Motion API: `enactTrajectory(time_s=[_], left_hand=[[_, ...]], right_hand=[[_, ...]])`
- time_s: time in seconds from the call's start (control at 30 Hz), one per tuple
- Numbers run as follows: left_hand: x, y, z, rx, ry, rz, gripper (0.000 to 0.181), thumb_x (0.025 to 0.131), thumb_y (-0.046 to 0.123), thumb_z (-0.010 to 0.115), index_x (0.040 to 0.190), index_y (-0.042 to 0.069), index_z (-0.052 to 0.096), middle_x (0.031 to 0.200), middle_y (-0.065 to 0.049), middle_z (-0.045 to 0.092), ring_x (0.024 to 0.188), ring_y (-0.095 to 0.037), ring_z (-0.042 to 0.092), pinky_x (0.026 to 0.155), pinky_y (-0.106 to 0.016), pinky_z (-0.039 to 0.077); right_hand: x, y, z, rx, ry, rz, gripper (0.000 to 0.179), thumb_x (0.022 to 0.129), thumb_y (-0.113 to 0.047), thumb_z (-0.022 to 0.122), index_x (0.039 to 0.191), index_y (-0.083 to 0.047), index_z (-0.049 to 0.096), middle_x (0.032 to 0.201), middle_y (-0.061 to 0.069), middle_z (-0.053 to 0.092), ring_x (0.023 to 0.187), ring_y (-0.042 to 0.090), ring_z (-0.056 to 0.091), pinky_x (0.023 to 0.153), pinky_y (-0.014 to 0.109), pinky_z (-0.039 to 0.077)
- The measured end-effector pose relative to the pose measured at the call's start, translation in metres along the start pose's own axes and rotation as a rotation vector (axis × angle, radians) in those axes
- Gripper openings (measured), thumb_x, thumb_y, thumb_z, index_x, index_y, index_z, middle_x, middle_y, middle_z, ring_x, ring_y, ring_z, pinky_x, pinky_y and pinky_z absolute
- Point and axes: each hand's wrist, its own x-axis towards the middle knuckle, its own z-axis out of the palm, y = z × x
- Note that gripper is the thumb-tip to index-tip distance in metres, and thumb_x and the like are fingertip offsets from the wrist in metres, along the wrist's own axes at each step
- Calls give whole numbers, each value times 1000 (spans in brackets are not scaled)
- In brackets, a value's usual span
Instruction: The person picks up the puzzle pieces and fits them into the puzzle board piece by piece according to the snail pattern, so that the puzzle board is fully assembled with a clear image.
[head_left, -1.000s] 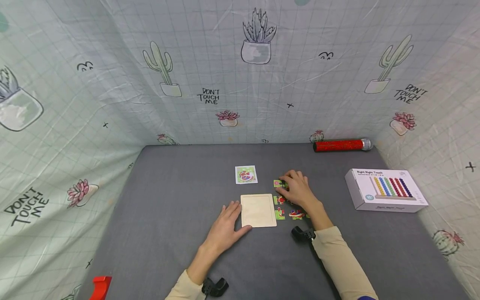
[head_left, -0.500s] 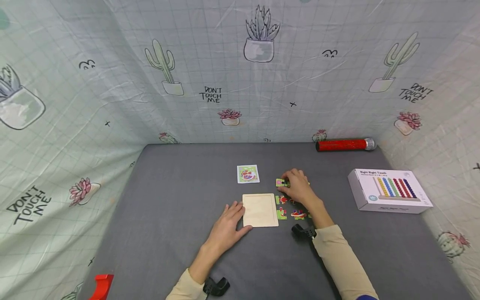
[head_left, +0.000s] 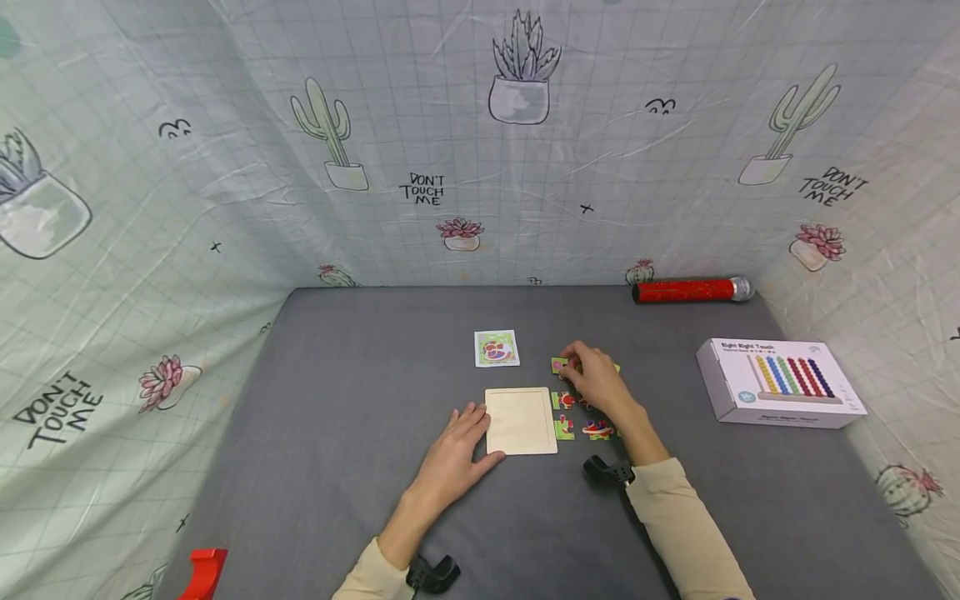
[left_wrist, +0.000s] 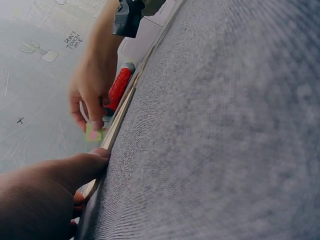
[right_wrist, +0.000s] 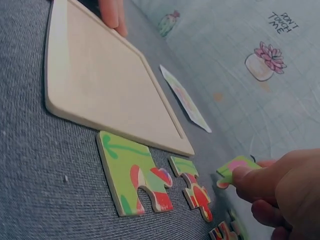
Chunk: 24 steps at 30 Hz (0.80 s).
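Observation:
My right hand (head_left: 597, 382) pinches a green puzzle piece (right_wrist: 237, 164) with a pink flower between thumb and index finger. That piece is tilted up in the right wrist view. My left hand (head_left: 450, 460) rests at the lower left corner of a pale wooden puzzle tray (head_left: 521, 421), fingertips along its left side and thumb at its near edge. Right of the tray lie several more pieces, among them a green and red one (right_wrist: 127, 172) close to its rim and a smaller red and green one (right_wrist: 192, 187). My right hand and forearm hide some of them.
A small picture card (head_left: 497, 348) lies beyond the tray. At the right stands a white box (head_left: 776, 382) with a bead abacus on it. A red microphone-shaped tube (head_left: 690, 290) lies at the back edge, and a red curved object (head_left: 204, 573) at the near left.
My right thumb and index finger have drawn together on the flower piece, where they earlier spanned it on the table. The left hand and tray stay put; the head view has shifted slightly.

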Motion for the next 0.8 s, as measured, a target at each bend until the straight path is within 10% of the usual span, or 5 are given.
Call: enactTrajectory(time_s=[0.8], left_hand=[[0,-1,1,4,-18,-13,64,86,43,77,134,2,63,143,-13,59,140,-31,51,119,-51,40]], right_hand=[[-19,-26,5,142,-3,-76,24,95,-16,70,115,-6,63,86,4,68,64,11,55,56,25,46]])
